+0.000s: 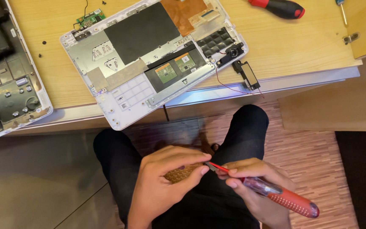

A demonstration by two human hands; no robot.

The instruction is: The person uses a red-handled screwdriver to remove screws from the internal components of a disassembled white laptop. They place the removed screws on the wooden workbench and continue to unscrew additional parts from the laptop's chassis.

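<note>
The left hand (166, 178) is curled over the lap, its fingers bent and pinching a small brownish part (183, 173) (a textured, copper-coloured piece, mostly hidden under the fingers). Just right of it, the right hand (255, 186) is closed around a screwdriver (276, 195) with a red and clear handle; the thin tip points left and meets the part at the left thumb. Above both hands, past the knees, a table (301, 46) carries an opened white laptop shell (149, 55), tilted, with its inside facing up. A small black speaker (247, 74) hangs on a red wire at the table edge, above the right hand. A second red-black screwdriver (278, 6) lies further up.
</note>
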